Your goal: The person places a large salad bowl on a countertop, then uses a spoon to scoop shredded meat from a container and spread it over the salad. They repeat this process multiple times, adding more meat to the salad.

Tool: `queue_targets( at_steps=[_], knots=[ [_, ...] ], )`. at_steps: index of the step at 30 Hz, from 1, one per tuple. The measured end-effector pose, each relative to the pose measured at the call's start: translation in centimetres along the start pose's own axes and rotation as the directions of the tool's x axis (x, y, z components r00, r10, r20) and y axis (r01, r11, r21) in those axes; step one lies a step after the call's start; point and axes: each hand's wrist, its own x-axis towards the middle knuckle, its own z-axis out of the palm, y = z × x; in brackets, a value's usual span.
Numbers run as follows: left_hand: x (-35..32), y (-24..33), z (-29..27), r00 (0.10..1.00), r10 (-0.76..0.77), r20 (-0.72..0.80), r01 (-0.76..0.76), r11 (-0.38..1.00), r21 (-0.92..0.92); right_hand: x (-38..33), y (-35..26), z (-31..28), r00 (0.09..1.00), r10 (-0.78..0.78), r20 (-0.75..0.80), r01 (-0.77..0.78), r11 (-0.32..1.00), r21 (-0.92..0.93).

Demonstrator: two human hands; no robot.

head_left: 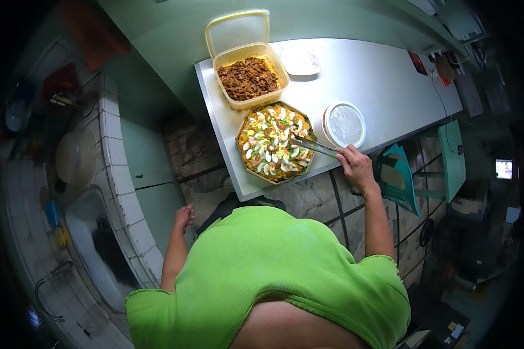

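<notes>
My right hand [356, 167] grips metal tongs [312, 145] whose tips rest over a round tray of noodles [273, 142] topped with egg slices and other pieces. The tray sits near the front edge of a pale table [384, 81]. Just behind it stands an open yellow tub [250, 75] of brown fried pieces, its lid [237, 30] leaning up at the back. My left hand [184, 217] hangs at my side below the table, loosely curled and holding nothing.
A white lidded round container [344, 124] sits right of the tray, and a small covered plate [300, 59] lies behind it. A tiled counter with a sink [99, 244] runs along my left. Teal plastic chairs [402, 174] stand to the right of the table.
</notes>
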Motion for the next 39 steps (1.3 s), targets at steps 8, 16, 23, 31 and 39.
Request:
queue_targets(
  at_steps=[8, 16, 23, 31, 39],
  knots=[
    [-0.2, -5.1, -1.0, 0.998, -0.06, -0.032, 0.057, 0.994, -0.094, 3.9, -0.2, -1.3, 0.994, -0.011, 0.107, 0.021, 0.995, -0.095],
    [-1.8, -6.2, -0.3, 0.989, -0.141, -0.05, 0.141, 0.99, -0.004, 3.3, -0.8, 0.8, 0.992, -0.094, 0.081, 0.108, 0.974, -0.197],
    [0.1, -4.7, -0.2, 0.999, -0.036, -0.021, 0.034, 0.996, -0.088, 2.6, -0.8, 0.0, 0.989, -0.119, 0.09, 0.134, 0.972, -0.192],
    [0.4, -2.7, 0.4, 0.998, -0.065, -0.025, 0.063, 0.995, -0.076, 1.0, -1.8, 0.1, 0.991, -0.116, 0.067, 0.125, 0.983, -0.135],
    [1.3, -5.2, 1.1, 0.996, -0.086, -0.001, 0.085, 0.994, -0.068, 8.8, -2.2, -0.2, 0.935, -0.102, -0.338, 0.168, 0.971, 0.171]
  ],
)
